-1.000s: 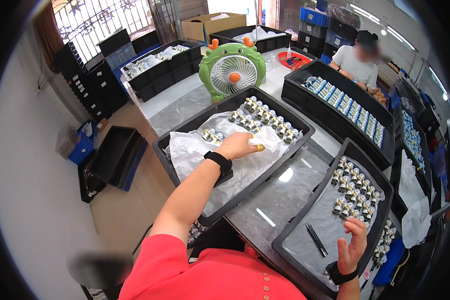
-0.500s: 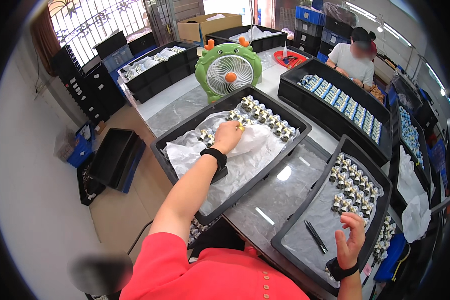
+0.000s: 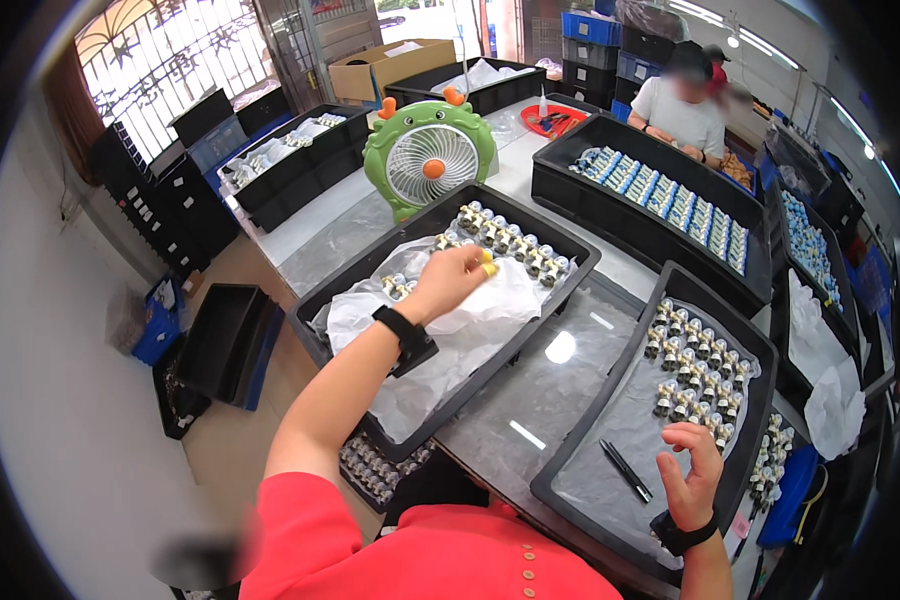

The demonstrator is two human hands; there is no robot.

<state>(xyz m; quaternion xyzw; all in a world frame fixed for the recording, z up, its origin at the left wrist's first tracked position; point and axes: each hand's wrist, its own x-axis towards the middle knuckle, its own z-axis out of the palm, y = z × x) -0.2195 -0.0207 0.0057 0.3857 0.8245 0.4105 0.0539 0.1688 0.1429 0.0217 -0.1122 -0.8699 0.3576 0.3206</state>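
Over black plastic tray (image 3: 315,300) | left hand (image 3: 450,280) pinches small metal part (image 3: 440,243) | right hand (image 3: 692,475) half-open, empty

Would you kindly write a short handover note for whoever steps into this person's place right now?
Left hand: reaching into the left black tray, fingers at the small metal parts lined along its far side; grip unclear.
Right hand: open, hovering over the right black tray, near its rows of parts.
Two black pens lie in the right tray.
Done: several rows stand in the right tray. Left: parts remain in the left tray.
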